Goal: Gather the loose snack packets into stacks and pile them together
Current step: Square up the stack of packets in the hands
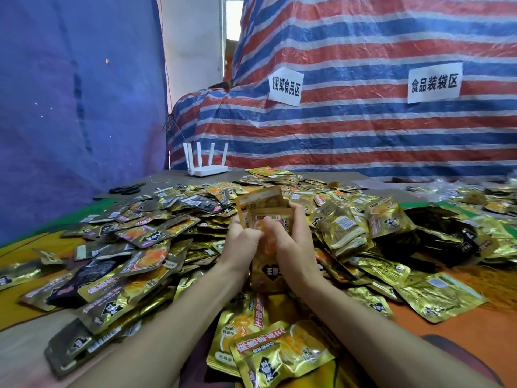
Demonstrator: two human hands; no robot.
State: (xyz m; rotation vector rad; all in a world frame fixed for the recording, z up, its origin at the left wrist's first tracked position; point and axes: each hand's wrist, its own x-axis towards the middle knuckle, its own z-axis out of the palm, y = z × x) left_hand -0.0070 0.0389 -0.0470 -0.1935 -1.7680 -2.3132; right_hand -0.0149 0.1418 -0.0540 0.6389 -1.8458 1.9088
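Between both hands stands an upright stack of gold snack packets, held above the table's middle. My left hand grips the stack's left side with curled fingers. On the right side my right hand curls its fingers over the front, thumb across the packet face. A large heap of loose gold and black packets spreads across the table behind and to both sides. Two loose gold packets lie close to me between my forearms.
A white router with several antennas stands at the table's back left, near black scissors. A striped tarp with two paper signs hangs behind. More packets lie at the far right. The cloth is orange.
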